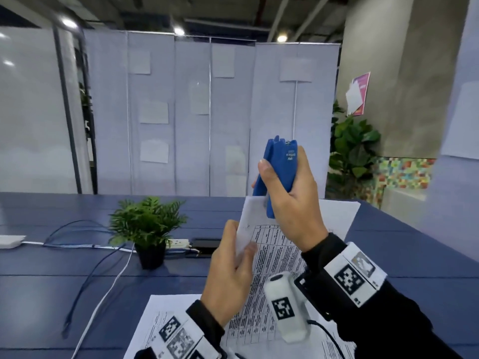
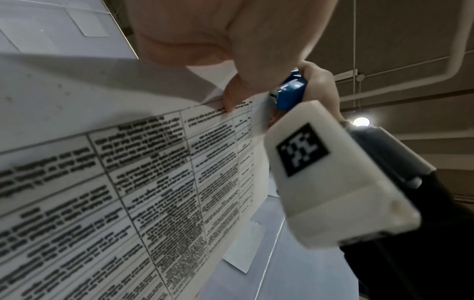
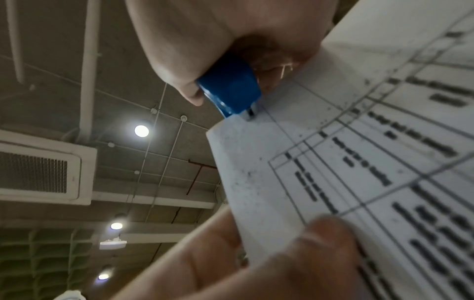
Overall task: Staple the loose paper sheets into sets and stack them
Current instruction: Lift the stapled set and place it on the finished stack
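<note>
Stapler [image 1: 280,174] gripped by right hand [image 1: 290,200] bites sheets [image 1: 269,250] pinched in left hand [image 1: 230,278] fingers [image 1: 247,251].

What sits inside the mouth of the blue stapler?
The top corner of the printed paper sheets sits inside the blue plastic stapler, held by the right hand. The sheet count and any staple are hidden.

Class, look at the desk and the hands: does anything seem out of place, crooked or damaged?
Nothing stands out. The right hand holds the blue stapler on the corner of the sheets gripped by the left hand. Cables trail loosely across the desk.
</note>
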A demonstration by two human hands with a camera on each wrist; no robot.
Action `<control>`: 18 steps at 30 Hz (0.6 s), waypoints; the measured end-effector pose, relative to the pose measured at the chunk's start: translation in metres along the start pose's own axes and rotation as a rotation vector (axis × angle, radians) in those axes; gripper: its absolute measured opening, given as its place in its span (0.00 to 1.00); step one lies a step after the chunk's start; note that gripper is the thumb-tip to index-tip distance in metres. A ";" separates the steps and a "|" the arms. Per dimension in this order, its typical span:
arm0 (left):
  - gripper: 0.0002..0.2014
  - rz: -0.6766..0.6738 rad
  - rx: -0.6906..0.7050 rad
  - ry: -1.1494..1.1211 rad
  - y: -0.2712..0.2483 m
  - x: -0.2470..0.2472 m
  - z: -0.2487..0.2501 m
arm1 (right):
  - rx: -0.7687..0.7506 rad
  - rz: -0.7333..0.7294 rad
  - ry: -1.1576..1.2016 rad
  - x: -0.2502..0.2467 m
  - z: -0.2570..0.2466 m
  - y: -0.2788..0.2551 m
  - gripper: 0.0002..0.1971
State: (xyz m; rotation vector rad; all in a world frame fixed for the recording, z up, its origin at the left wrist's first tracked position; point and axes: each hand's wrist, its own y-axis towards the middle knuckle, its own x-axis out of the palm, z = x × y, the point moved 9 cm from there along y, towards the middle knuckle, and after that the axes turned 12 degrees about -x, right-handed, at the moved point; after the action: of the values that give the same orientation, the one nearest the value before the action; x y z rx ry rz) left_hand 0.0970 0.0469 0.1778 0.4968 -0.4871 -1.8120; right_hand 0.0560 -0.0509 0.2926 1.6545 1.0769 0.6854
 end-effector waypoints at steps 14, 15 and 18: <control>0.05 -0.012 0.040 0.094 0.003 0.006 0.003 | -0.050 0.169 -0.080 -0.007 -0.007 0.000 0.09; 0.04 -0.024 0.054 0.123 0.003 0.007 0.004 | -0.059 0.180 -0.085 -0.008 -0.008 0.000 0.09; 0.01 -0.076 0.096 0.203 0.002 0.012 0.005 | -0.100 0.211 -0.088 -0.009 -0.013 -0.002 0.10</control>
State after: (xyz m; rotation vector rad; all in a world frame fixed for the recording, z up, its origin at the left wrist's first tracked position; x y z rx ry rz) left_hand 0.0921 0.0354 0.1820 0.7659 -0.4209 -1.7926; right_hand 0.0399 -0.0532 0.2954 1.7098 0.7997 0.7826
